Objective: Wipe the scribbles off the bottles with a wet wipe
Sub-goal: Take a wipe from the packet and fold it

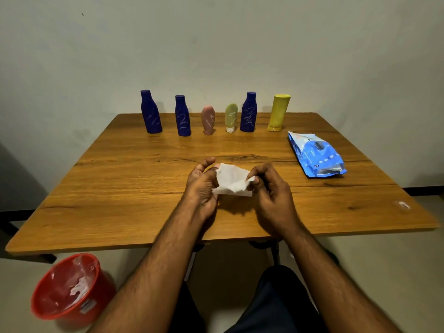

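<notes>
Both hands hold 1 white wet wipe above the middle of the tabletop, toward its near edge. The left hand grips the wipe's left side with curled fingers, thumb raised; the right hand pinches the right side. Along the far edge stand 6 bottles: 3 blue bottles, a pink tube, a green tube and a yellow bottle; pale scribbles mark 5, none showing on the yellow. A blue wipes pack lies near the right edge. A red bucket sits on the floor.
</notes>
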